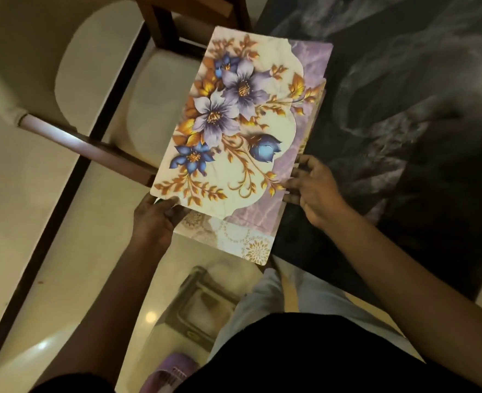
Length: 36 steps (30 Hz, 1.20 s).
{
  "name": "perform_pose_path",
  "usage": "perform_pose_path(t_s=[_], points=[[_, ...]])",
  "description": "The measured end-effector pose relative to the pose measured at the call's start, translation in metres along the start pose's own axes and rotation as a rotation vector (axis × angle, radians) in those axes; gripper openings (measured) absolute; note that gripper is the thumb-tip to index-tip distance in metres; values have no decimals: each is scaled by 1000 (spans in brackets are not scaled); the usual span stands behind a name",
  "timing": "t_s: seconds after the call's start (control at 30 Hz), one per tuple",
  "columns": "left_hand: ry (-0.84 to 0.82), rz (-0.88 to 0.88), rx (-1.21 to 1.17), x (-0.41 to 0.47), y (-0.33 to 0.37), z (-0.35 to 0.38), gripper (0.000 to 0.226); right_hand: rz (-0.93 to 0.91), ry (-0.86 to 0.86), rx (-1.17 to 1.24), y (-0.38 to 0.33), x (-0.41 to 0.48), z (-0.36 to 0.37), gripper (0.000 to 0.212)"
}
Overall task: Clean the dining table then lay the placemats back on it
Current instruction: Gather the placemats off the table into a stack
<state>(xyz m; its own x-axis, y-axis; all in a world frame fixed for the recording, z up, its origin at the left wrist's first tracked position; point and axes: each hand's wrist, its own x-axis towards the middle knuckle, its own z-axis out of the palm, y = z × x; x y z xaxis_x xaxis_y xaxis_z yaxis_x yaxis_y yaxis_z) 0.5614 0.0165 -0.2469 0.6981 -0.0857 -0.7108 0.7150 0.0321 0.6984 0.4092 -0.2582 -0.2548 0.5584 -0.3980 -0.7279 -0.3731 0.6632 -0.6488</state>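
A stack of placemats hangs over the left edge of the dark marbled dining table [404, 109]. The top placemat [234, 123] is cream and lilac with blue and purple flowers and gold leaves. Beneath it a second placemat [242, 239] with pale lace rosettes sticks out at the near end. My left hand [154, 219] grips the near left corner of the stack, thumb on top. My right hand [313, 188] pinches the near right edge of the stack, fingers curled onto the lilac border. More mats may lie between; I cannot tell.
A wooden chair [194, 21] with a pale seat cushion stands beyond the placemats, left of the table. The glossy cream floor [35, 208] has a dark inlay stripe. A purple slipper [171, 370] shows near my feet.
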Motion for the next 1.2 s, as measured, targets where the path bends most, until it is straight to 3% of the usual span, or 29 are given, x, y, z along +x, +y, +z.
perform_pose_path(t_s=[0.43,0.6,0.7,0.9,1.0,1.2], points=[[121,-48,105,-8,-24,-47,38,27,109,-147,52,-14,14,40],[408,18,231,-7,-20,-39,73,0,124,-216,51,-14,7,32],[458,72,279,-9,-13,-31,78,4,133,-315,46,-14,-1,29],[251,196,298,-16,-3,13,48,-71,143,-543,34,-19,-23,20],[109,253,311,-24,-3,48,33,-84,109,-515,21,-27,-36,18],[-208,280,449,-36,1,146,27,-179,227,-420,-23,-37,-89,8]])
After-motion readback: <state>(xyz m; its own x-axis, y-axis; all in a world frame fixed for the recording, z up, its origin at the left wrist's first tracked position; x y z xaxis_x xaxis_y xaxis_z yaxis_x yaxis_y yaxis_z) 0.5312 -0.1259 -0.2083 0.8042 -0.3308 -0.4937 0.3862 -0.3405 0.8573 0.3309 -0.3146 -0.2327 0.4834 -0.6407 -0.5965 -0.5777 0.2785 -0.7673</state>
